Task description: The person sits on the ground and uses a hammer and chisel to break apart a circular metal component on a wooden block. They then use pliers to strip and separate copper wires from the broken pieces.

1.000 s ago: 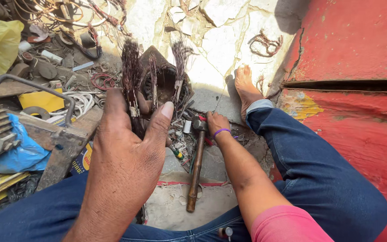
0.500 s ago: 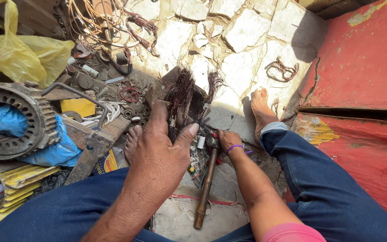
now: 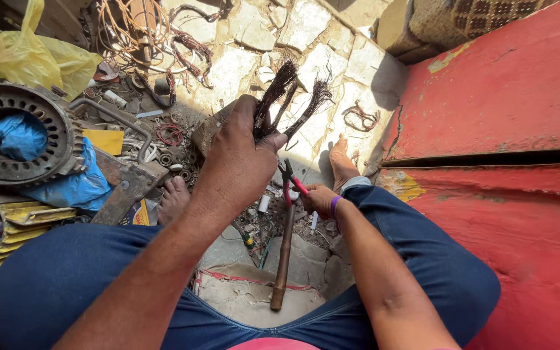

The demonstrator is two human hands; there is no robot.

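At the bottom of the frame the person's two legs in blue denim trousers [image 3: 66,272] spread apart, with a grey stone slab [image 3: 254,295] on the floor between them. A long wooden-handled hammer [image 3: 284,249] stands on that slab, its handle running up the middle of the frame.

The right hand [image 3: 320,199], wearing a purple band at the wrist, sits just right of the hammer's upper end. Its fingers [image 3: 312,194] are curled shut around the red handles of a pair of pliers [image 3: 291,181], whose dark head pokes up beside the hammer top.

Above and left of it, the left hand [image 3: 238,162] is raised in the centre of the frame. Its fingers are wrapped tightly round the lower stems of a bundle of dark burnt copper wire strands [image 3: 290,97]; the thumb presses across the front at the right edge of the hand. The strands rise out of the fist and fan toward the upper middle, their frayed tips well clear of the fingers.

Two bare feet rest on the littered floor beyond. At the left edge lie a round grey motor stator housing [image 3: 17,133] with blue plastic, and a yellow plastic bag [image 3: 27,55] in the upper left. A red painted metal surface [image 3: 507,97] fills the right side.
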